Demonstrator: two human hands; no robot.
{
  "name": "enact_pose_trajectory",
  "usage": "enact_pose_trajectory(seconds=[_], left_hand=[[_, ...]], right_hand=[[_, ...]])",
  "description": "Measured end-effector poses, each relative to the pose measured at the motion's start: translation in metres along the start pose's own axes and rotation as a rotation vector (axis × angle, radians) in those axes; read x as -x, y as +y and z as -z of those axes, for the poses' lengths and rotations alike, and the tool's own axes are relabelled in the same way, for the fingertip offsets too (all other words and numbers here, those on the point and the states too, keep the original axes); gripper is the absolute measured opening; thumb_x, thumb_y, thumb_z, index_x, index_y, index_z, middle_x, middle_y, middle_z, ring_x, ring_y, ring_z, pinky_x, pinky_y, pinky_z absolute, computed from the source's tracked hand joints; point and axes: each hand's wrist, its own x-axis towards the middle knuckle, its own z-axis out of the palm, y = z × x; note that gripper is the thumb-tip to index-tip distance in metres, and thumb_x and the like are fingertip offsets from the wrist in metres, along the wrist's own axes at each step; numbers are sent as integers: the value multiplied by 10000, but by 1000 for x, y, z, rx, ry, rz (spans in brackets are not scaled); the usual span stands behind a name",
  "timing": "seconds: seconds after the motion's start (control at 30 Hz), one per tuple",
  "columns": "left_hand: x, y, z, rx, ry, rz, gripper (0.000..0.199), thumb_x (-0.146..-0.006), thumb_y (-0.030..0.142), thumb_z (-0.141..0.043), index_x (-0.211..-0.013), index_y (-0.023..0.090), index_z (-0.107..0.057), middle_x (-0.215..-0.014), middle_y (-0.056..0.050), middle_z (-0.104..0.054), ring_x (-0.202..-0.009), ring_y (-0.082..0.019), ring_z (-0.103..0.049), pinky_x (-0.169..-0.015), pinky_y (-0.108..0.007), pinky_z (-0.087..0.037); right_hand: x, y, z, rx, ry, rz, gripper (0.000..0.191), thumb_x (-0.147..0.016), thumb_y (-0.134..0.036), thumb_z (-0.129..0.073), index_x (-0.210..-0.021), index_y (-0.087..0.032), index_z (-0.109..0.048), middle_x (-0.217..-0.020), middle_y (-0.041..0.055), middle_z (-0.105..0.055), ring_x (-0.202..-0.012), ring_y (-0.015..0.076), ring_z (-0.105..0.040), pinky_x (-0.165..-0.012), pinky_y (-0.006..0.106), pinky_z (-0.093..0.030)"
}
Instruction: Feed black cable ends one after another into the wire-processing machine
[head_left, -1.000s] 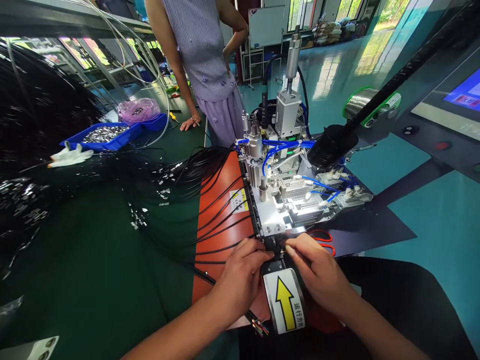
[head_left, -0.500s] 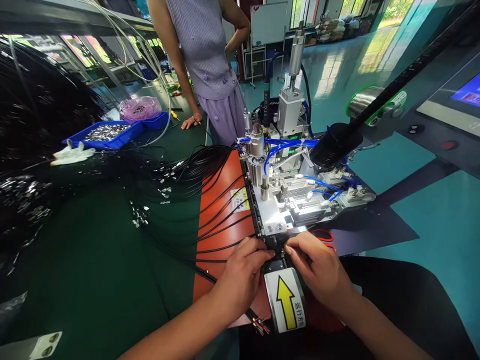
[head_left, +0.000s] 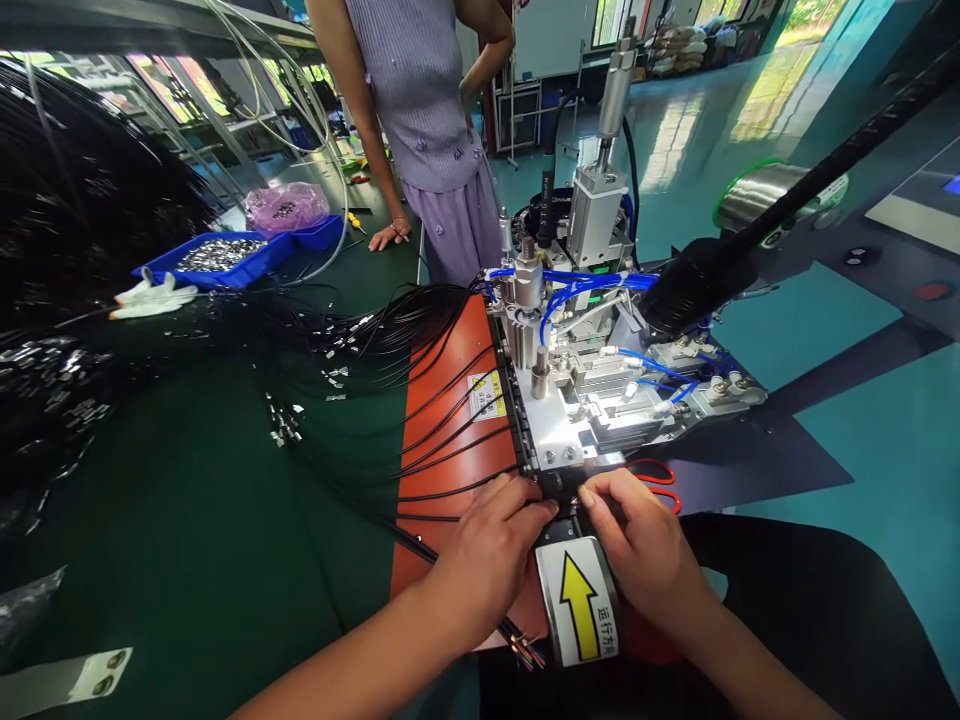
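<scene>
My left hand (head_left: 499,540) is closed, its thumb and fingertips pressed together at the black rail along the machine's front edge. A thin black cable (head_left: 427,517) runs across the orange plate (head_left: 446,390) into that hand. Close by on the right, my right hand (head_left: 645,535) is closed in a pinch at the same rail; a tiny bright tip shows at its fingertips, too small to name. Between my wrists lies the rounded cover with a yellow arrow (head_left: 579,605). Beneath my left wrist passes a bundle of thicker cables with bare coloured wire ends (head_left: 527,652).
A machine with metal cylinders (head_left: 604,205) and blue air hoses stands ahead. Red-handled scissors (head_left: 660,485) lie right of my hand. Cable bundles (head_left: 427,310), a blue tray of metal parts (head_left: 221,262) and a glove (head_left: 154,297) are left. Another person (head_left: 424,120) stands beyond the table.
The whole view has shifted slightly, so things sit a little further right. Both hands stay at the rail in nearly the same pose.
</scene>
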Motion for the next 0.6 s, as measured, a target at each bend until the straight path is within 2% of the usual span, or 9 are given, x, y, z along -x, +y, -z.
enact_pose_trajectory(seconds=[0.13,0.3,0.43,0.53,0.6], left_hand=[[0,2,14,-69,-113,11,247,-954,113,-530,-1150,186,-662,-1002,-78,-639,-891,-221,-558,-767,-368,-511],[3,0,18,-55,-86,61,233,-991,125,-462,-1065,173,-678,-909,-70,-636,-844,-201,-558,-736,-325,-502],[2,3,18,-120,-105,62,197,-959,124,-523,-1055,179,-686,-947,-78,-641,-870,-222,-573,-772,-358,-511],[2,2,21,-137,-134,59,200,-923,123,-557,-1041,198,-699,-976,-83,-647,-898,-240,-600,-771,-362,-530],[4,-4,22,-82,-112,37,224,-905,133,-560,-1037,242,-705,-1029,-70,-658,-919,-228,-623,-761,-321,-549]], right_hand=[[1,-1,-1,-7,-3,-60,234,-989,-350,-459,-840,-213,-577,-811,26,-620,-758,211,-578,-695,334,-436],[-1,-3,-3,-53,-42,-189,262,-977,-377,-464,-800,-219,-576,-772,13,-630,-721,204,-586,-652,311,-436],[0,-7,-5,-132,-52,-231,252,-966,-365,-483,-792,-216,-585,-771,9,-643,-716,191,-598,-622,284,-445],[0,-4,8,-204,-70,-201,237,-973,-367,-477,-845,-213,-603,-656,-21,-586,-595,162,-571,-535,255,-423],[-7,2,32,-212,-29,-172,223,-971,-387,-488,-922,-209,-613,-625,-38,-555,-543,145,-554,-505,244,-418]])
